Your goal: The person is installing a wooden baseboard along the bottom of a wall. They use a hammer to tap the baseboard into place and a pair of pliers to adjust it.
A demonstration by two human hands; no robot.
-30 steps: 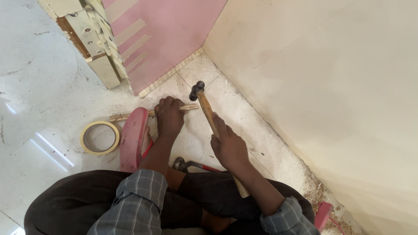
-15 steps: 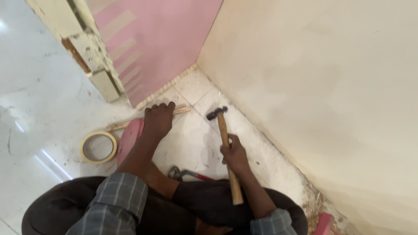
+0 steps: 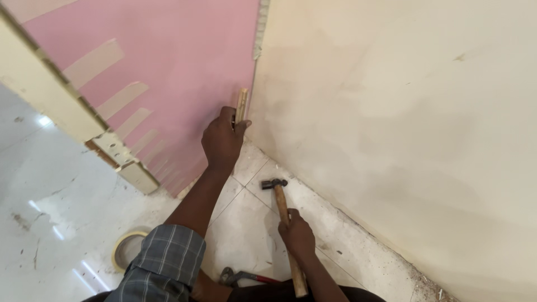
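My left hand point(image 3: 222, 140) is raised against the pink wall point(image 3: 168, 72) near the corner and grips a short pale wooden strip point(image 3: 241, 104), held upright. My right hand point(image 3: 297, 236) is low over the white floor tiles point(image 3: 246, 229) and holds a hammer point(image 3: 281, 208) by its wooden handle. The hammer's dark steel head point(image 3: 273, 183) points away from me, just above the floor by the cream wall point(image 3: 403, 128).
A roll of masking tape point(image 3: 126, 249) lies on the floor at left. Red-handled pliers point(image 3: 241, 276) lie by my knees. A broken cream door frame point(image 3: 112, 151) stands at left. Dust and debris line the foot of the cream wall point(image 3: 425, 279).
My left hand has lifted the wooden strip off the floor and brought it up to the pink wall's corner. The right hand with the hammer has stayed low. My view has tilted upward.
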